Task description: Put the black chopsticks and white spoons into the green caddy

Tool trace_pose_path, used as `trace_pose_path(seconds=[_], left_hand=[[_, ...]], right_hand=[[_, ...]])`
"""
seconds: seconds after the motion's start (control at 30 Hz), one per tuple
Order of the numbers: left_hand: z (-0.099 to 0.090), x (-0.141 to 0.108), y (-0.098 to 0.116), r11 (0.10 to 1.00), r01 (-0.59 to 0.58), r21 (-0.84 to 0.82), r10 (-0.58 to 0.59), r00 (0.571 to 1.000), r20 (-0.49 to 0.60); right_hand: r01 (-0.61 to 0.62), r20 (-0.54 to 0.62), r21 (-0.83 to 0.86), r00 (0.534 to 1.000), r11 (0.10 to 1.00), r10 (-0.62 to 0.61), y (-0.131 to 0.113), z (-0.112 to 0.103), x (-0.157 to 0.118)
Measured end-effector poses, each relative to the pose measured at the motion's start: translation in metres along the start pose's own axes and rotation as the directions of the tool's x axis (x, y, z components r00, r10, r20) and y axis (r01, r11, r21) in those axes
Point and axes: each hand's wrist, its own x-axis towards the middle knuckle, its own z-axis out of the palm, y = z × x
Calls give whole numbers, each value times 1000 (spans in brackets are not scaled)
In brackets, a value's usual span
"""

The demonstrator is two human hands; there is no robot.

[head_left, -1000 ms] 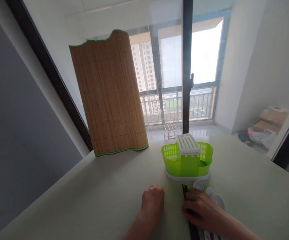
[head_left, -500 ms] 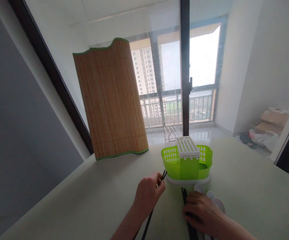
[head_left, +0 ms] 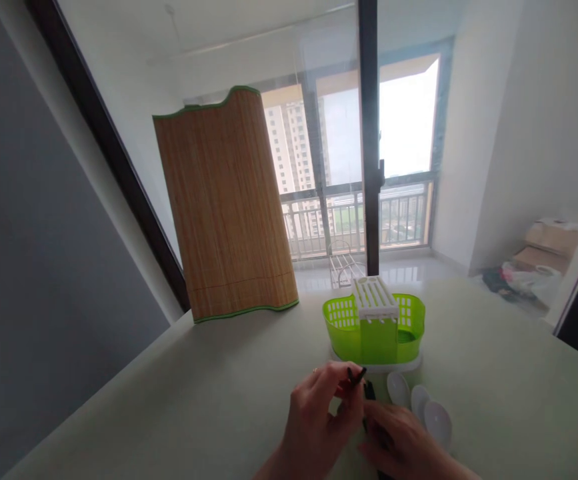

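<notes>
My left hand (head_left: 319, 415) is closed around thin black chopsticks (head_left: 357, 376), whose ends poke out above the thumb and forefinger. Close against it on the right is my right hand (head_left: 399, 437), slightly blurred, with its fingers curled over more black chopsticks (head_left: 370, 391) at the table. The fingers hide most of their length. Just right of that hand lie white spoons, among them one spoon (head_left: 397, 387) at the back and another spoon (head_left: 437, 423) nearer me. Behind both hands stands a bright green utensil basket (head_left: 379, 341) with a white slotted top (head_left: 375, 297).
A bamboo mat (head_left: 226, 213) with green edging stands curved upright at the back left of the pale table (head_left: 179, 393). Beyond the table is a glass door with a dark frame (head_left: 369, 133). Cardboard boxes (head_left: 549, 247) and bags lie on the floor at the right.
My left hand has moved right with its chopsticks, up beside my right hand. My right hand has shifted slightly down and left, uncovering more of the spoons.
</notes>
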Motion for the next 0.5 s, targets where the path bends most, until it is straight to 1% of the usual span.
trace_pose_path(seconds=[0.1, 0.17, 0.23, 0.3, 0.4, 0.5], left_hand=[[2, -3, -6, 997, 69, -40, -69, 998, 8], [2, -2, -10, 987, 130, -95, -130, 991, 10], [1, 0, -11, 961, 199, -194, -199, 980, 19], [2, 1, -10, 915, 261, -307, -263, 964, 36], [6, 3, -7, 860, 316, -400, -322, 945, 54], [10, 3, -3, 863, 323, -387, -334, 942, 42]], right_hand=[[-39, -42, -6, 998, 999, 39, -2, 1, 2], [-78, -59, 0, 995, 997, 78, -4, -1, 3], [-91, -68, -13, 994, 996, 90, -4, -2, 3], [-68, -70, -38, 995, 997, 65, -5, -3, 4], [-18, -23, -34, 1000, 999, 17, -7, -4, 6], [-5, 40, -53, 999, 999, 7, -12, -7, 7]])
